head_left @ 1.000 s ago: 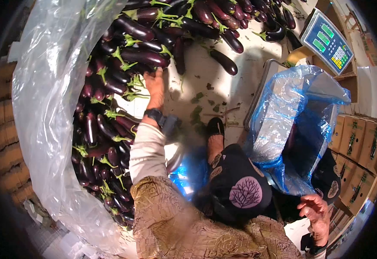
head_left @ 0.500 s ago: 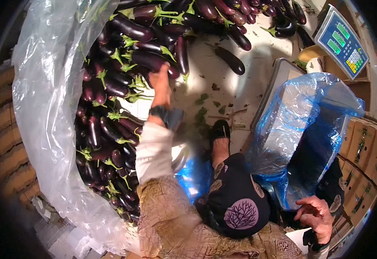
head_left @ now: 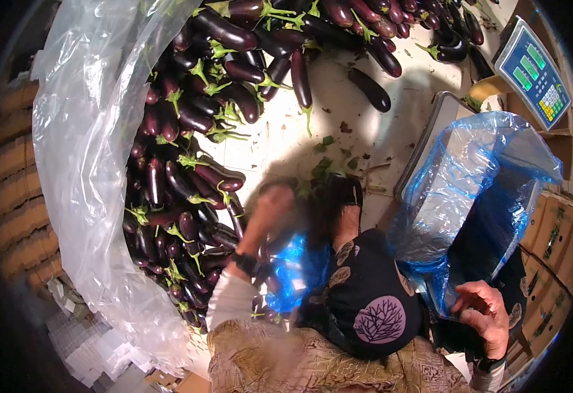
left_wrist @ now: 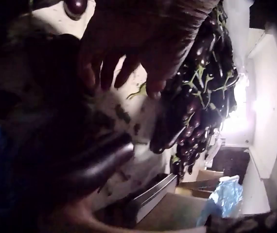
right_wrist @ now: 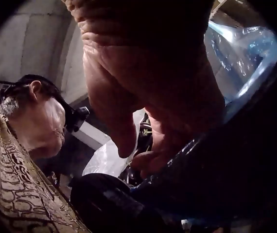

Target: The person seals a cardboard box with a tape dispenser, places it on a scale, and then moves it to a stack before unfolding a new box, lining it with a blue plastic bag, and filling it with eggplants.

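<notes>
Eggplants (head_left: 239,101) lie in a thick heap along the upper and left part of the head view, and the top edge of the frame cuts this heap. One single eggplant (head_left: 369,90) lies apart from it on the pale floor (head_left: 329,92), right of upper centre. The left hand (head_left: 272,208) is so blurred here that its fingers cannot be separated; the left wrist view shows them hanging loosely bent, with bare floor visible between thumb and fingers, so the grip is released. A dark mass beside these fingers is too dim to name. The right hand (head_left: 485,314), at lower right, has curled fingers at the lower rim of a blue plastic bag (head_left: 453,196); I cannot tell whether they pinch the film or only touch it. The inside of the bag is in deep shadow. It hides a part of the scale platform (head_left: 441,112); the display (head_left: 532,69), at upper right, has digits too small to read. Leaf scraps (head_left: 322,167) lie near a black shoe (head_left: 348,190). A clear plastic sheet (head_left: 70,150) and stacked cardboard (head_left: 18,196) fill the left side, cartons (head_left: 555,223) the right edge.
</notes>
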Tool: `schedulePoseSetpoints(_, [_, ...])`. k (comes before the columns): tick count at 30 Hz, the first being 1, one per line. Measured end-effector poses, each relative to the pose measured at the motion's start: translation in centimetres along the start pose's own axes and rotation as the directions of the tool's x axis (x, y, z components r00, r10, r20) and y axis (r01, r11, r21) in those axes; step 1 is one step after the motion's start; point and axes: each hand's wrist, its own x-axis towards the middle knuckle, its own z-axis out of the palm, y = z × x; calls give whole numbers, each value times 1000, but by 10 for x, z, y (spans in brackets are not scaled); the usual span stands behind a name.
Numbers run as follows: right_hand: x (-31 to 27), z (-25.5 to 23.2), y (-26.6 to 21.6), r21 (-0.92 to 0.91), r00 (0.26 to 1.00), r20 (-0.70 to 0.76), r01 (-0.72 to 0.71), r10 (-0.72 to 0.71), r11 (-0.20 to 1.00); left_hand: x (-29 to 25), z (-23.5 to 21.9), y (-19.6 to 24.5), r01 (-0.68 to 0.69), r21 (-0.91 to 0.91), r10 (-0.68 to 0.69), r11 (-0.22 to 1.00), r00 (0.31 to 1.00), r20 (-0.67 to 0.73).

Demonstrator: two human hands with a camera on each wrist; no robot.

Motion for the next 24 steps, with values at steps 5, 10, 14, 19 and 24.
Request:
schedulePoseSetpoints(5, [2,-5,1,-77,998,56,-12,17,997,122,-40,45,-356,1,323,934,847,-422])
schedulePoseSetpoints(10, [-8,-8,5,83,984,-129,-115,125,990,219,-60,75,142,329,170,933,634,-755])
schedulePoseSetpoints(14, [-5,-14,7,126,976,-151,-140,159,982,257,-81,42,367,459,45,809,740,-671])
schedulePoseSetpoints(19, [12,-13,8,51,995,-83,-53,57,997,158,-61,73,-12,-113,-47,993,864,-502])
schedulePoseSetpoints(24, [17,-12,1,-42,1000,1,-14,15,999,51,-6,36,-31,-549,-32,835,994,-103])
